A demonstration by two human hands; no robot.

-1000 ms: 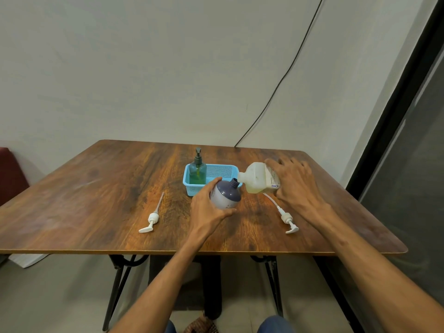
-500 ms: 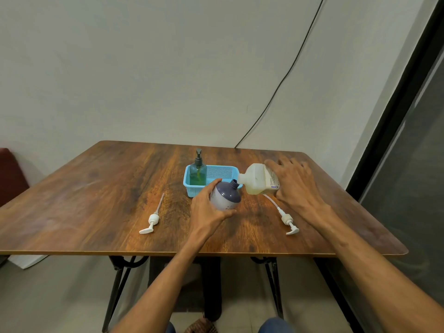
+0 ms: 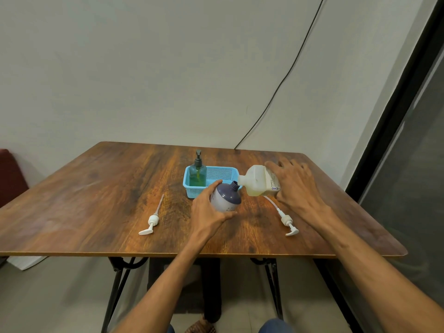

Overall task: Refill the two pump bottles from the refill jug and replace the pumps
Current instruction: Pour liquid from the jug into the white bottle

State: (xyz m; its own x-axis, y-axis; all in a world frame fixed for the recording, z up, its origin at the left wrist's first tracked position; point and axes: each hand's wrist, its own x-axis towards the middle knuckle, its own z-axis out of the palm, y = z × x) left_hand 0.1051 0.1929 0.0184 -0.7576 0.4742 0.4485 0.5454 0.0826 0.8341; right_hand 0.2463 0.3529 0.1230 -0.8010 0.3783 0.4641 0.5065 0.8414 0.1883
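Note:
My left hand (image 3: 208,215) grips a round purple-topped pump bottle (image 3: 226,197) with no pump, tilted so its open neck faces right. My right hand (image 3: 294,185) holds the translucent refill jug (image 3: 260,180) tipped on its side, its spout against the bottle's neck; pale yellow liquid lies inside. One white pump (image 3: 151,220) lies on the table to the left, another white pump (image 3: 287,221) lies to the right under my right forearm. A green pump bottle (image 3: 198,174) with its dark pump on stands in the blue basket (image 3: 223,173).
The wooden table (image 3: 101,193) stands against a pale wall, with a black cable (image 3: 283,78) running down to its back edge. A dark window frame runs along the right. A red seat (image 3: 9,174) sits at the far left.
The jug's rear has dropped slightly, so it lies a little flatter against the bottle's neck. Both hands stay in place.

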